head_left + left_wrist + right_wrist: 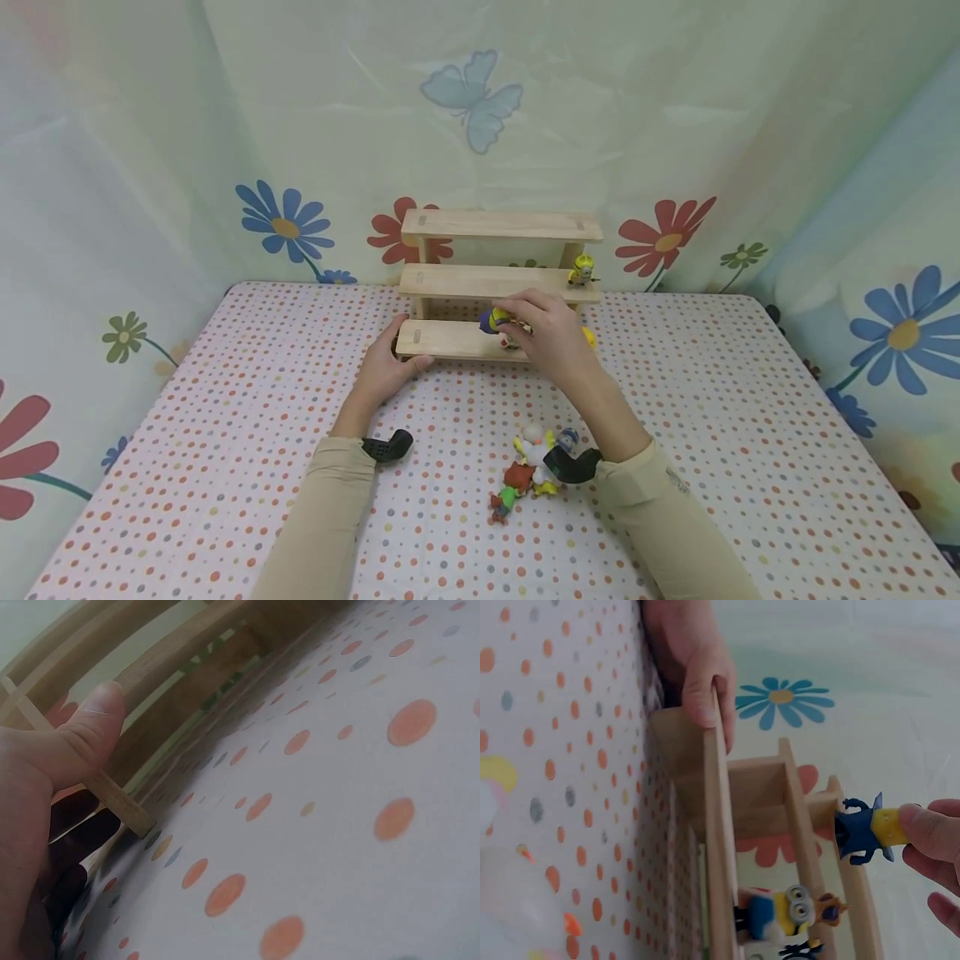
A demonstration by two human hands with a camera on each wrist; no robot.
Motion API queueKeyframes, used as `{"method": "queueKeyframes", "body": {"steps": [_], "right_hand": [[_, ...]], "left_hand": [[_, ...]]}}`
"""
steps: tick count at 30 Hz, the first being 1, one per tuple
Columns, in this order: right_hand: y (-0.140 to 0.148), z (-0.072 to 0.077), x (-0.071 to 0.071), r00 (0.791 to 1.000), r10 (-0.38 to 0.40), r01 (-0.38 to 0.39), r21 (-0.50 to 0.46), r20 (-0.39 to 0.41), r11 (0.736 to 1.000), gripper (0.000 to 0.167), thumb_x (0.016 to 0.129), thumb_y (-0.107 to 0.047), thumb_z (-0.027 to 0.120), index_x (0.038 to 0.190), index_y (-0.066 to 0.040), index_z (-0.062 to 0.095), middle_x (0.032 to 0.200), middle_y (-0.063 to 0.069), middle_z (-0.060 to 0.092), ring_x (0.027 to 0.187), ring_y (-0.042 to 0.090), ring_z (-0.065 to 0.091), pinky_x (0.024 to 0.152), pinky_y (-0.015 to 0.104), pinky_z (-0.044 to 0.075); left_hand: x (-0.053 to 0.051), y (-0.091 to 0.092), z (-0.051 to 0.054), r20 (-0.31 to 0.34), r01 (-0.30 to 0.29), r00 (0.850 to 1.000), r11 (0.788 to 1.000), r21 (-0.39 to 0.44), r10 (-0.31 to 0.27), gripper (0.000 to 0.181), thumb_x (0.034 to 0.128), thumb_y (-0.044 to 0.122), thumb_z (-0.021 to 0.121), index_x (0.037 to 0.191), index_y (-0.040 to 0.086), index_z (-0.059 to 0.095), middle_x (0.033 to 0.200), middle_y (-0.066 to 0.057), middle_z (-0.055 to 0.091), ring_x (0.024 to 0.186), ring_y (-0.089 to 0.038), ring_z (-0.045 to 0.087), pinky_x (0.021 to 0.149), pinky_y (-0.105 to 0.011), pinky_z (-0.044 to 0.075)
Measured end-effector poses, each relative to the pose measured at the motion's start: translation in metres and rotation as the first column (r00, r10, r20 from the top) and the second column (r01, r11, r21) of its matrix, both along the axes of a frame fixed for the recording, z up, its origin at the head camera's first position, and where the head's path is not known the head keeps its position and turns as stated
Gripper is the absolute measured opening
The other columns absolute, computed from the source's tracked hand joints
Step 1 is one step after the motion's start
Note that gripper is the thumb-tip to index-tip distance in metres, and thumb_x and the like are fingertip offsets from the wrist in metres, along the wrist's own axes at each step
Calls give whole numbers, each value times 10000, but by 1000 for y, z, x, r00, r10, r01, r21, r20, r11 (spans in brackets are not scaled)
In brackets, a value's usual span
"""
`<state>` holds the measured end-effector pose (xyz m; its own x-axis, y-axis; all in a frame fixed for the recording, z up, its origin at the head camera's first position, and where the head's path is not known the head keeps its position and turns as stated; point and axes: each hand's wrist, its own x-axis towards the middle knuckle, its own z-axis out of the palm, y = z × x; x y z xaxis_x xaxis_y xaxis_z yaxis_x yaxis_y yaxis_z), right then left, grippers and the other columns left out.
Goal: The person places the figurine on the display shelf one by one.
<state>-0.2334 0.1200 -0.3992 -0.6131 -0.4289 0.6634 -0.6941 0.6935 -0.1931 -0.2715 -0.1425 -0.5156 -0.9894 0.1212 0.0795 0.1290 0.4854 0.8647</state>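
Observation:
My right hand [553,333] pinches a small toy figure [866,831] with a yellow head and blue body, holding it by the head between thumb and fingers. In the head view it hangs above the lowest step of a three-step wooden shelf [457,340]. At that step's left end my left hand [382,367] grips the board, its thumb [97,724] lying on top. A minion figure with a crown [799,907] stands on the lowest step, mostly covered by my right hand in the head view. Another yellow minion [582,271] stands at the middle step's right end.
Several toy figures [517,477] lie in a group on the dotted tablecloth [442,500], near my right forearm. A bit of something yellow [590,337] shows beyond my right hand. Behind the shelf hangs a flowered curtain [337,100].

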Motion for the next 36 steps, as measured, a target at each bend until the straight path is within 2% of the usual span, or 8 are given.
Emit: {"method": "queueKeyframes", "body": {"steps": [4, 8, 13, 16, 22, 30, 36], "right_hand": [[1, -8, -7, 1000, 2, -2, 9, 0, 1000, 284, 772, -122, 774, 1041, -77, 697, 981, 64, 708, 944, 240, 643, 949, 429, 468], [-1, -16, -15, 1000, 22, -21, 40, -18, 999, 246, 761, -127, 782, 984, -78, 690, 952, 58, 708, 886, 212, 661, 1019, 489, 409], [-3, -24, -20, 999, 24, -22, 52, -35, 998, 239, 750, -132, 796, 962, -86, 694, 937, 53, 709, 836, 195, 670, 1033, 544, 376], [-3, -28, -21, 999, 29, -28, 52, -17, 998, 232, 746, -131, 800, 947, -82, 695, 929, 48, 714, 848, 190, 674, 1045, 552, 360], [-3, -31, -22, 999, 35, -38, 69, 32, 997, 166, 753, -121, 793, 885, -113, 693, 928, 11, 711, 867, 165, 668, 1070, 558, 320], [-3, -34, -26, 998, 42, -46, 84, 46, 995, 140, 739, -118, 798, 833, -119, 696, 913, 3, 710, 855, 159, 668, 1100, 550, 287], [-4, -37, -29, 997, 55, -60, 83, 55, 995, 142, 741, -131, 803, 826, -120, 690, 883, -7, 698, 833, 154, 660, 1121, 536, 274]], "left_hand": [[0, 0, -1, -1, 4, 1000, 1000, 6, -4, 944, 775, 422, 765, 1512, 147, 243, 1486, -101, 390, 1362, -269, 389, 1126, -463, 311], [-2, -1, -2, 0, -1, 1000, 1000, 5, 1, 947, 769, 428, 766, 1512, 158, 245, 1489, -96, 387, 1370, -263, 380, 1132, -458, 303], [-2, -2, -3, -1, -6, 1000, 1000, -14, 6, 950, 768, 445, 761, 1513, 161, 243, 1496, -98, 379, 1373, -270, 375, 1129, -468, 302], [-2, -2, -3, -4, -6, 1000, 1000, -17, 6, 954, 769, 439, 763, 1514, 155, 239, 1495, -103, 381, 1371, -277, 377, 1127, -475, 303], [-2, -1, -3, -3, -1, 1000, 1000, -8, 1, 940, 779, 387, 774, 1514, 142, 242, 1484, -106, 399, 1362, -279, 392, 1121, -475, 315], [-2, 0, -3, 5, -8, 1000, 1000, -24, 8, 947, 784, 400, 766, 1519, 146, 226, 1512, -91, 360, 1397, -262, 340, 1143, -465, 281], [-3, -1, -4, -5, -9, 1000, 1000, -26, 9, 934, 784, 391, 768, 1515, 148, 239, 1495, -91, 384, 1382, -261, 364, 1136, -470, 293]]}}
